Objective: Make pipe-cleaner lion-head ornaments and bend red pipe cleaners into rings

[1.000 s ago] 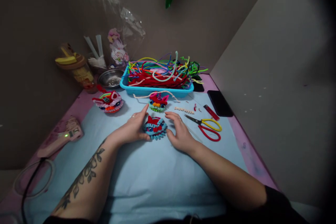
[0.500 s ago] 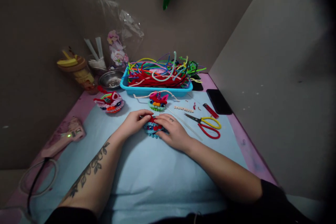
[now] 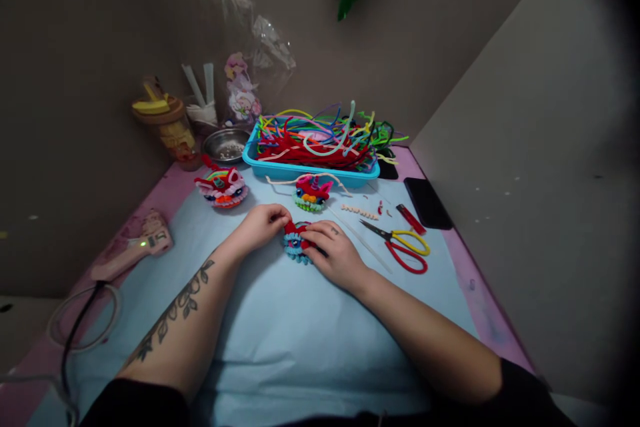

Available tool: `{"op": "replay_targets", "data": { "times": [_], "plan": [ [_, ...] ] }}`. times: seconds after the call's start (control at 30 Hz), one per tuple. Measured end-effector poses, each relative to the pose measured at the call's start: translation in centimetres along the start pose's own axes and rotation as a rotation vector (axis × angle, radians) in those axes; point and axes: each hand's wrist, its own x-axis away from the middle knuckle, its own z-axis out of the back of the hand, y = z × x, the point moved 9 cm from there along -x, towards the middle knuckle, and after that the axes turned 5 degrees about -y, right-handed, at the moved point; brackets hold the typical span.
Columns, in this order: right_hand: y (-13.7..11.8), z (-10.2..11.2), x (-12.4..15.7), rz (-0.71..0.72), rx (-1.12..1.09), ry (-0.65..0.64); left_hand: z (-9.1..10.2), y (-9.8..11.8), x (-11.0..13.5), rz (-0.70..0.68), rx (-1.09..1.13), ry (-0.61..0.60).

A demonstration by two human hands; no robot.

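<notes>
A small blue and red lion head (image 3: 295, 245), made of fuzzy pipe cleaners with a dark eye, sits on the blue table cover. My right hand (image 3: 334, 250) is wrapped over its right side and hides that part. At its upper left, the thumb and forefinger of my left hand (image 3: 265, 225) pinch a red bit at the head's edge. Just behind stands a second lion head (image 3: 311, 193) in red, pink and mint green. A third lion head (image 3: 221, 187), red, pink and white, lies farther left.
Behind is a blue basket (image 3: 313, 173) of colourful pipe cleaners. On the right lie scissors (image 3: 400, 243), a red lighter-like piece (image 3: 411, 219), a black phone (image 3: 427, 203) and a thin clear stick (image 3: 363, 240). At left are a pink glue gun (image 3: 135, 247) with its cable and a metal bowl (image 3: 226, 145).
My left hand has drawn slightly up and left from the top of the blue lion head, its fingertips now pinched at the edge. The right hand keeps its hold. The whole view has shifted slightly.
</notes>
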Motion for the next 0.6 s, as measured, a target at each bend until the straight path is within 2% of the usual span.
{"op": "replay_targets", "data": {
  "times": [0.37, 0.6],
  "plan": [
    [0.1, -0.1, 0.2, -0.021, 0.012, -0.007, -1.1, -0.9, 0.1, 0.071, 0.257, -0.060],
    [-1.0, -1.2, 0.2, 0.017, 0.076, -0.038, -1.6, -1.2, 0.3, 0.082, 0.343, -0.101]
  ]
}}
